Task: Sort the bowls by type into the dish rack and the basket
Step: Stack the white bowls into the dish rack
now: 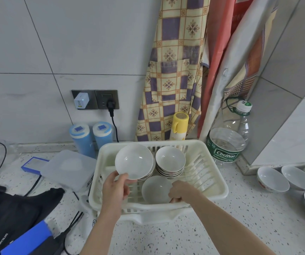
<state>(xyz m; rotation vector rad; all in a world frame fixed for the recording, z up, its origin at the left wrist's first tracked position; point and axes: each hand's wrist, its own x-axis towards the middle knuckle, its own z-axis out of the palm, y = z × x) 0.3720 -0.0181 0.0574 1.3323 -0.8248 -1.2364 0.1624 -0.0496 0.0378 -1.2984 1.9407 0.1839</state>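
bowl [134,161] tilted, rim pinched in left hand [115,186], above left stack [149,174] in rack [212,183] | right hand [180,192] grips near rim of grey bowl [156,189] on rack floor | stack lies just beyond left hand | loose bowls [273,179] on tabletop [184,234], right

One head-worn wide-angle camera looks forward and down from above the speckled counter [221,227], facing the tiled wall [37,43]. It sits close over the cream dish rack [219,188], with both forearms reaching in from below.
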